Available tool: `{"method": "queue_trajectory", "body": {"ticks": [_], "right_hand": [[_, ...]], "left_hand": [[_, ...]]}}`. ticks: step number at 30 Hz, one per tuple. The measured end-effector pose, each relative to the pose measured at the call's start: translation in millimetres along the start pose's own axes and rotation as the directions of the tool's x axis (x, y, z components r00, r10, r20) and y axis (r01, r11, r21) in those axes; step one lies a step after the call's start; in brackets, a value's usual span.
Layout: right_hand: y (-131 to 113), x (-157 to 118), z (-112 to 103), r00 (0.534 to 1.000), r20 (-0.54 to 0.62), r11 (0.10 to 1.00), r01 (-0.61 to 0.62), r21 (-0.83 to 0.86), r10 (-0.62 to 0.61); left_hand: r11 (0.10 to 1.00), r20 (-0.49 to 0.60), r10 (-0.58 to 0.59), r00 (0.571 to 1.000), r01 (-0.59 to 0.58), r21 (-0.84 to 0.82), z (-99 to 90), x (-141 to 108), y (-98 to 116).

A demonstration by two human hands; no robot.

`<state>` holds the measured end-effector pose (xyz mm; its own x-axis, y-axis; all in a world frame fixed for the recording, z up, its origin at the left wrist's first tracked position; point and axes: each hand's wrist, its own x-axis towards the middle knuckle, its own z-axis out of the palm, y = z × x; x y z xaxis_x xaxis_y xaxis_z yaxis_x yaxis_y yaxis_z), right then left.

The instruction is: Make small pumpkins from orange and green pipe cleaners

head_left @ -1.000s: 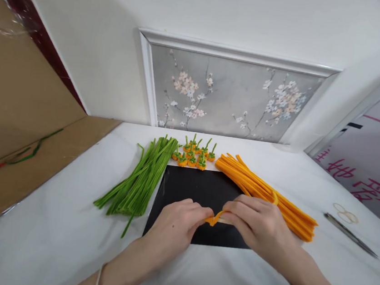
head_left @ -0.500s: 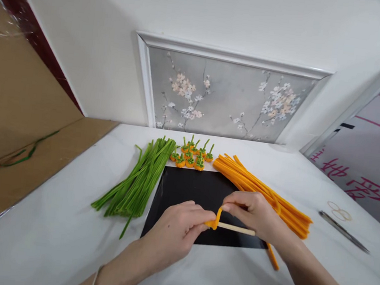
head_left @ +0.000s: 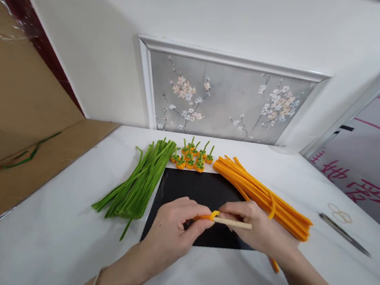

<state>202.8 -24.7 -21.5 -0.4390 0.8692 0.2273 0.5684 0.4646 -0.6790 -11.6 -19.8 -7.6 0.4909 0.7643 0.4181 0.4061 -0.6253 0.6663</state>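
Observation:
My left hand (head_left: 175,227) pinches a pale thin stick (head_left: 237,224) and the orange pipe cleaner (head_left: 215,215) looped around it, between thumb and fingertips. The stick points right, its free end in front of my right hand (head_left: 254,225). That hand has its fingers closed just behind the stick, at the pipe cleaner's loop; its fingertips are partly hidden. Both hands are above a black mat (head_left: 198,187). Beyond the mat stand several small orange pumpkins (head_left: 190,163) with green curls and stems.
A bundle of green pipe cleaners (head_left: 137,187) lies left of the mat, a bundle of orange pipe cleaners (head_left: 266,192) to its right. Farther right are tweezers (head_left: 344,234) and thin pale rings (head_left: 339,214). Cardboard (head_left: 37,161) borders the white table at left.
My right hand has moved slightly down and left, bringing the upright end of the orange pipe cleaner down around the stick. The left hand keeps its pinch.

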Motion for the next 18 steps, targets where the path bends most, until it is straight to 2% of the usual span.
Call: {"method": "queue_trajectory", "body": {"ticks": [3, 5, 11, 14, 18], "right_hand": [[-4.8, -2.3, 9.4, 0.999, 0.031, 0.997, 0.039, -0.062, -0.037], [-8.4, -4.0, 14.5, 0.997, 0.063, 0.99, 0.057, -0.13, -0.049], [-19.1, -11.1, 16.0, 0.987, 0.117, 0.935, 0.146, -0.323, -0.114], [-24.3, -14.9, 13.9, 0.98, 0.101, 0.892, 0.197, -0.406, -0.17], [-26.9, -17.3, 12.9, 0.949, 0.041, 0.813, 0.289, -0.506, -0.313]], "left_hand": [[1.0, -0.101, -0.027, 0.994, 0.028, 0.007, 3.1, -1.5, -3.7], [0.999, -0.125, -0.018, 0.992, 0.024, 0.049, 4.3, -1.8, -6.4], [0.976, -0.097, 0.085, 0.992, -0.064, 0.206, 1.6, -0.1, -11.0], [0.969, -0.087, 0.096, 0.992, -0.072, 0.238, 0.6, 0.7, -12.5], [0.954, -0.078, 0.129, 0.989, -0.102, 0.282, 1.4, 2.0, -15.4]]}}
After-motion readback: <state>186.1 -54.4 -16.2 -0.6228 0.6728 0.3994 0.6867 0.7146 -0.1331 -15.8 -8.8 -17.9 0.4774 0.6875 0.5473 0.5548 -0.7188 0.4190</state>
